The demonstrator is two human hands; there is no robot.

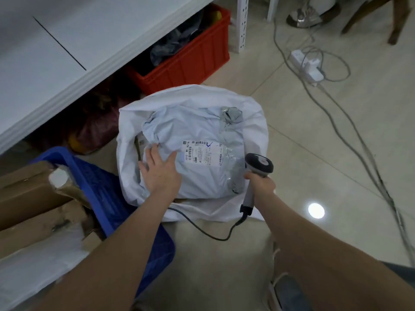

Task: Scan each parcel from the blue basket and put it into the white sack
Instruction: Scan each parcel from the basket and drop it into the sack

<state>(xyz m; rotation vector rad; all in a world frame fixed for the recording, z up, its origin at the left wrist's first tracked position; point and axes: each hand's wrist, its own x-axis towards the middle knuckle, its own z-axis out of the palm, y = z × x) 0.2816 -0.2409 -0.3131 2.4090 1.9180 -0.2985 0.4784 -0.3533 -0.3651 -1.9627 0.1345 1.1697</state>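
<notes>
Left hand (160, 170) flat, fingers spread, pressing on grey poly-mailer parcel (202, 122) lying inside white sack (256, 122). Shipping label (203, 154) just right of that hand. Right hand (261, 182) curled round handheld barcode scanner (258, 164), beside parcel's edge. Blue basket (105, 191) left of left forearm, cardboard boxes (29, 198) inside.

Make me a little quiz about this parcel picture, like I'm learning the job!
1. True or false: the left hand lies flat on the grey parcel inside the white sack.
2. What holds the scanner? A) left hand B) right hand C) nobody
3. Fill in: the crate behind the sack is ____.
Key: 1 true; 2 B; 3 red.
</notes>
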